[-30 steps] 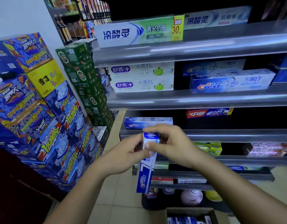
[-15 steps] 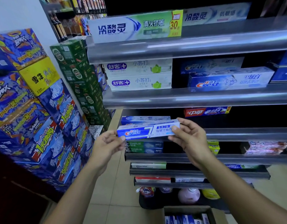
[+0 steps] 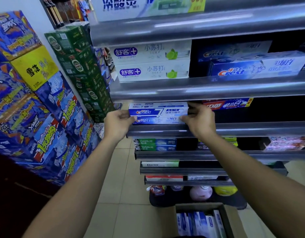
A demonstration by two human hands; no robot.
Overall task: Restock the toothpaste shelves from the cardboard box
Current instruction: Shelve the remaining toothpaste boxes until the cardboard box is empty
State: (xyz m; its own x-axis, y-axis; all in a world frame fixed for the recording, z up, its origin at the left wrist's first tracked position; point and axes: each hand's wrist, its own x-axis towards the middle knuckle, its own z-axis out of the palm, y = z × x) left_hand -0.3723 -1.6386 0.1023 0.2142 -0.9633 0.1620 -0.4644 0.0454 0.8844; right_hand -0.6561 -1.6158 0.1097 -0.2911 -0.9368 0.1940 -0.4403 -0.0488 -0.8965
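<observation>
Both arms reach forward, left hand (image 3: 118, 125) and right hand (image 3: 199, 121) closed in a grip.

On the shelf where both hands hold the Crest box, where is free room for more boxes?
The left hand and right hand hold the Crest 7 box on another Crest box, so the left end is crowded. Free room looks open right of the red box, toward the shelf's right end, and below that red box, though it is dark there.
</observation>
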